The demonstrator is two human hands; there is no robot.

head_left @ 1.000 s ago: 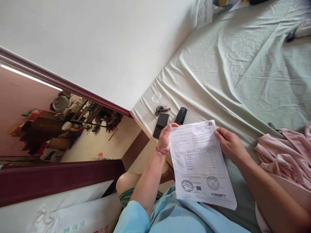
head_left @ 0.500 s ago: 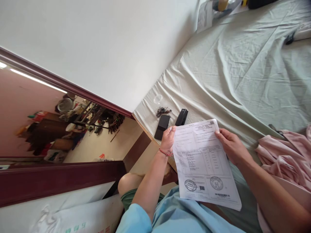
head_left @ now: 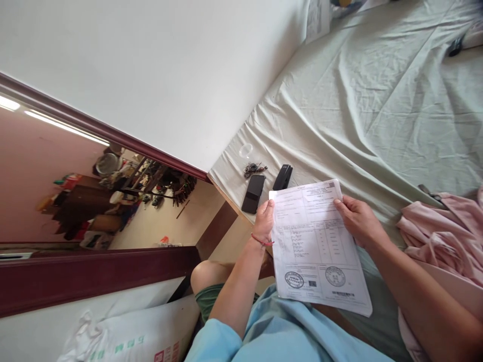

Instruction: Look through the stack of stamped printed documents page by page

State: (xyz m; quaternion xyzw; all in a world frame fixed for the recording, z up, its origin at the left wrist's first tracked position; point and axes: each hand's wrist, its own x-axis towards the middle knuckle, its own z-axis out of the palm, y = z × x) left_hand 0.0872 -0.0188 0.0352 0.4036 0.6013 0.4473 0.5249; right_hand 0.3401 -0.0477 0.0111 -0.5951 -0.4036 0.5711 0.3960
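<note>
Between my hands is a stack of printed papers (head_left: 319, 246), its top sheet showing a table, two round stamps and a barcode. My left hand (head_left: 265, 220) grips the left edge near the top, thumb in front and fingers mostly hidden behind. On the upper right edge, my right hand (head_left: 356, 217) pinches the stack with its thumb on the face. Just beyond the papers a black stapler (head_left: 282, 177) lies on the cloth. Beside it is a dark phone (head_left: 253, 193), with a coiled earphone cable (head_left: 253, 170) and a clear ring-shaped piece (head_left: 245, 150) further back.
A pale green sheet (head_left: 362, 120) covers the surface, which meets a white wall (head_left: 158, 75). Pink cloth (head_left: 445, 236) is bunched at the right. A white printed sack (head_left: 139, 332) lies at lower left, below a doorway with piled household things (head_left: 90, 196).
The papers have shifted slightly up and left in view, and my left thumb has slid a little lower along their edge. Both hands keep their hold. The camera view has tilted slightly.
</note>
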